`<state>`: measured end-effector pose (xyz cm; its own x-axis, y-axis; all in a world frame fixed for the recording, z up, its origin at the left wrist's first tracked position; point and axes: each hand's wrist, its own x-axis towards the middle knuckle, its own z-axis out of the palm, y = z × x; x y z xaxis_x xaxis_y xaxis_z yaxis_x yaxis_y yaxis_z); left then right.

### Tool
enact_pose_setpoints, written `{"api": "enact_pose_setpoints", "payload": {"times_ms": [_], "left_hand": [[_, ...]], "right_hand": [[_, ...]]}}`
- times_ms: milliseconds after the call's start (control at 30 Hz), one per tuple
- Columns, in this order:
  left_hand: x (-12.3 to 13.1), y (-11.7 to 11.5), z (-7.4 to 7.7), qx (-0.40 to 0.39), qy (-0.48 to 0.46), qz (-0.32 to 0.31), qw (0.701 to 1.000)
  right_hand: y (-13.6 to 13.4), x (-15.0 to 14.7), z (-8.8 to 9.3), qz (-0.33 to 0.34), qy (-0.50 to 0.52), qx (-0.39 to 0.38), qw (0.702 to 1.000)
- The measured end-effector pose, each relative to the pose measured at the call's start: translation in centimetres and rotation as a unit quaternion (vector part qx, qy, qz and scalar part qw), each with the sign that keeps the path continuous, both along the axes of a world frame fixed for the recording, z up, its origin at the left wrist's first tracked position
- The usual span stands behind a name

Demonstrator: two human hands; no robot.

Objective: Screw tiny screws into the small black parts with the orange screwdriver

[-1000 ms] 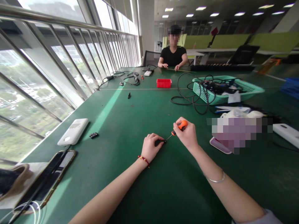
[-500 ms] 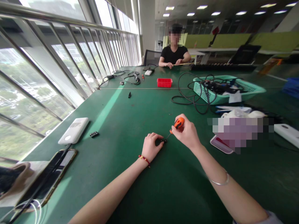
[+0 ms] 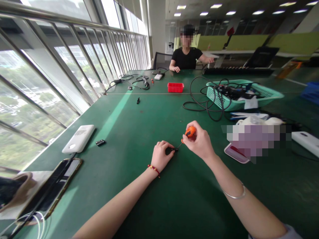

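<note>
The right hand [image 3: 202,142] has its fingers wrapped around the orange-and-black handle of a screwdriver [image 3: 190,131], whose thin shaft slants down to the left. The left hand [image 3: 159,156] pinches a small black part [image 3: 174,149] between thumb and fingers, low against the green tabletop [image 3: 149,122]; the part's far end sticks out toward the shaft. Whether the screwdriver's tip is seated in it is too small to tell.

Left of the hands lies another small black piece [image 3: 100,142], just beside a white power bank [image 3: 79,139]. Nearer the person, a phone [image 3: 70,172] lies by the table's left side, with a dark cable crossing it.

Beyond the hands stands a red bin [image 3: 175,89]; to its right, a teal basket [image 3: 213,97] holds tangled cables, some looping out onto the table. At the far end sits a co-worker [image 3: 185,59] in a black top, one arm stretched out sideways.
</note>
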<state>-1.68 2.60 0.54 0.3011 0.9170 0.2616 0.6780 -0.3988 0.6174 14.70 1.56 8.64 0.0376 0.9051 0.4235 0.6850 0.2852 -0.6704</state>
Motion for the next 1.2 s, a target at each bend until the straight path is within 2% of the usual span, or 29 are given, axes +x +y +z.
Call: {"api": "enact_pose_setpoints", "payload": {"times_ms": [167,467,667,867,933,1067,1200], "left_hand": [[0.02,0.07,0.08,-0.001,0.0,0.001,1.0],[0.02,0.01,0.11,-0.005,0.003,0.0,1.0],[-0.01,0.05,0.12,-0.004,0.002,0.001,1.0],[-0.03,0.04,0.04,-0.002,0.001,-0.002,1.0],[-0.02,0.02,0.06,-0.002,0.002,-0.002,1.0],[-0.01,-0.01,0.13,-0.002,0.001,0.0,1.0],[-0.02,0.01,0.15,-0.002,0.003,-0.002,1.0]], "right_hand": [[0.1,-0.05,-0.11,-0.03,-0.02,-0.007,0.999],[0.06,0.2,0.22,0.024,0.027,-0.039,0.999],[0.29,0.08,-0.07,-0.038,-0.011,-0.021,0.999],[0.4,0.22,-0.27,-0.004,0.039,-0.019,0.999],[0.34,0.16,-0.28,0.0,0.026,-0.015,1.0],[0.28,-0.03,-0.46,-0.041,-0.01,0.0,0.999],[0.4,0.19,-0.4,-0.011,0.013,-0.021,1.0]]}}
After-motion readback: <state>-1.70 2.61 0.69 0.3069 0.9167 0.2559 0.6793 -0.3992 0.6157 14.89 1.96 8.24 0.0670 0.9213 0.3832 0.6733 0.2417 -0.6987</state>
